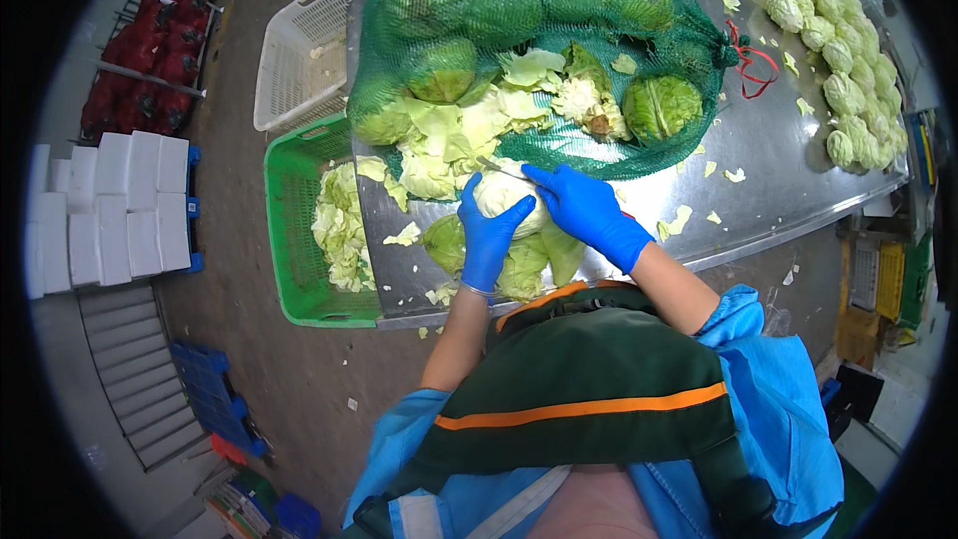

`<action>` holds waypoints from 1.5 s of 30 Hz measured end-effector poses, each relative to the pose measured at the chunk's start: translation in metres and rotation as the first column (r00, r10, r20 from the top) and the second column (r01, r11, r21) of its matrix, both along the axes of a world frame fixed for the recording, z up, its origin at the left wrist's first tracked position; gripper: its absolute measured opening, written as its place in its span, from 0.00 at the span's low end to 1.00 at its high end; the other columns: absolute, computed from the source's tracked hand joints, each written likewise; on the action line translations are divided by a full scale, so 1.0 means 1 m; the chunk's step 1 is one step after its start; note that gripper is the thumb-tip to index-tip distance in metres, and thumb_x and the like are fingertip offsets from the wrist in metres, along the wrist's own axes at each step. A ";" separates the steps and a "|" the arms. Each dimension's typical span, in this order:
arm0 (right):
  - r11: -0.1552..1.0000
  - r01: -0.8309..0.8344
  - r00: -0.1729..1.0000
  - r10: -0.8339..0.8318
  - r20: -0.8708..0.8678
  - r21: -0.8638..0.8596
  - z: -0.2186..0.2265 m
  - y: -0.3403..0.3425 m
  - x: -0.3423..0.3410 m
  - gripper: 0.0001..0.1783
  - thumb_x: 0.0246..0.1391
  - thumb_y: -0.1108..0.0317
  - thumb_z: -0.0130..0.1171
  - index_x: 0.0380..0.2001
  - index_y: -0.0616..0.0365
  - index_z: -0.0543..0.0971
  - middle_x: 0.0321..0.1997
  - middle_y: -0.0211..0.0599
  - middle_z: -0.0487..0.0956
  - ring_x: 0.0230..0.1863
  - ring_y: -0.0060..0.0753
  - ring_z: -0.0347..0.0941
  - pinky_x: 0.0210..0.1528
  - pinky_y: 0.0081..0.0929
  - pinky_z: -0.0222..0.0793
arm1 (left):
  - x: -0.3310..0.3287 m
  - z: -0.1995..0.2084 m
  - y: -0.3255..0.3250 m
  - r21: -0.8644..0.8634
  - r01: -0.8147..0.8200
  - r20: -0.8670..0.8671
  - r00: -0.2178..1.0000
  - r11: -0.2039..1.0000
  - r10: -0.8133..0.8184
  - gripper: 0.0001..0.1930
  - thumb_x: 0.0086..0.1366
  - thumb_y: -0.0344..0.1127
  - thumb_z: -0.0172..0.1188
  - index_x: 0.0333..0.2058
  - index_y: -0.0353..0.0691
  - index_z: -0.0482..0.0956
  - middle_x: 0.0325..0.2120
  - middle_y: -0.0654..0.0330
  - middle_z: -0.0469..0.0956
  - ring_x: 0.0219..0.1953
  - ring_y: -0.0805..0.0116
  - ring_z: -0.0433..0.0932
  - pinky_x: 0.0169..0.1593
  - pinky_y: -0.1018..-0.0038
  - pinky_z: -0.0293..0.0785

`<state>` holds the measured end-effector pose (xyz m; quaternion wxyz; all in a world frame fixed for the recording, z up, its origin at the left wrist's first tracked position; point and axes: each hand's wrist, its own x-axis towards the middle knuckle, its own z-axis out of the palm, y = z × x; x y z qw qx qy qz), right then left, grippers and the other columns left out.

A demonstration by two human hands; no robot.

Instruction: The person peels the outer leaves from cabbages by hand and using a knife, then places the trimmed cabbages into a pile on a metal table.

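By the near edge of the table [768, 180], the cabbage [496, 197] is clasped between thumb and fingers by the left hand [486, 237]; the knife [489, 164] is gripped by the right hand [586, 208]. Trimming seems underway; steadiness is probably called for next.

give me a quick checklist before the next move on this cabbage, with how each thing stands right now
1. Left hand steadying the cabbage: ok, thumb and fingers spread around it.
2. Right hand gripping the knife: ok, blade at the cabbage's far side.
3. Left fingertips well clear of the blade: not ok, one looks close to its tip.
4. Knife edge sharp: cannot tell, too small in view.
5. Blue gloves on both hands: ok.
6. Metal table free of loose leaves: not ok, they lie around the cabbage.
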<state>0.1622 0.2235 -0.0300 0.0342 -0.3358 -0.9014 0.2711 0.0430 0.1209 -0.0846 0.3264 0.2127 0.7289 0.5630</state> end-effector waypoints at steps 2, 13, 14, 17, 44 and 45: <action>1.000 -0.008 1.000 0.009 0.026 -0.014 0.004 0.001 -0.003 0.18 0.55 0.60 0.45 0.50 0.37 0.70 0.32 0.41 0.73 0.33 0.45 0.73 0.32 0.38 0.70 | -0.002 -0.005 0.001 0.034 -0.012 0.006 1.000 0.999 0.011 0.45 0.42 0.33 0.72 0.56 0.35 0.53 0.49 0.49 0.62 0.49 0.62 0.66 0.49 0.70 0.69; 0.945 0.232 0.972 -0.235 0.014 -0.229 -0.015 0.027 0.021 0.37 0.46 0.42 0.55 0.55 0.54 0.66 0.34 0.46 0.77 0.35 0.44 0.75 0.37 0.34 0.70 | 0.024 0.001 -0.012 0.014 0.082 -0.366 0.928 0.996 -0.072 0.49 0.35 0.45 0.74 0.55 0.38 0.56 0.52 0.47 0.57 0.56 0.50 0.54 0.58 0.59 0.53; 0.904 0.286 0.954 -0.300 0.005 -0.317 -0.025 0.024 0.024 0.37 0.44 0.41 0.56 0.54 0.52 0.67 0.37 0.46 0.77 0.38 0.44 0.75 0.41 0.34 0.69 | 0.022 0.001 -0.015 0.051 0.146 -0.382 0.917 0.988 -0.115 0.49 0.35 0.44 0.74 0.55 0.38 0.56 0.53 0.48 0.56 0.56 0.50 0.55 0.58 0.59 0.53; 0.834 0.354 0.873 -0.457 -0.171 -0.423 -0.029 0.038 0.020 0.26 0.44 0.50 0.59 0.42 0.59 0.76 0.28 0.39 0.78 0.30 0.34 0.75 0.34 0.28 0.70 | 0.010 0.019 -0.034 0.186 0.319 -0.320 0.914 0.929 -0.249 0.51 0.35 0.45 0.75 0.57 0.37 0.54 0.56 0.49 0.55 0.57 0.53 0.55 0.60 0.61 0.52; -0.069 -0.250 0.585 -0.805 -0.095 -0.966 0.094 0.029 0.040 0.11 0.47 0.63 0.58 0.31 0.56 0.71 0.19 0.32 0.70 0.16 0.23 0.64 0.18 0.20 0.60 | 0.005 0.124 -0.029 0.572 -0.672 0.702 0.104 0.471 -0.704 0.38 0.58 0.60 0.45 0.61 0.48 0.46 0.61 0.53 0.48 0.62 0.48 0.48 0.57 0.46 0.55; -0.019 -0.230 0.526 -0.844 -0.108 -0.973 0.098 0.032 0.041 0.12 0.47 0.62 0.59 0.30 0.56 0.71 0.19 0.30 0.69 0.16 0.20 0.64 0.17 0.18 0.60 | 0.004 0.129 -0.028 0.565 -0.683 0.623 -0.015 0.463 -0.782 0.38 0.58 0.62 0.44 0.61 0.48 0.47 0.61 0.53 0.48 0.62 0.47 0.48 0.56 0.45 0.54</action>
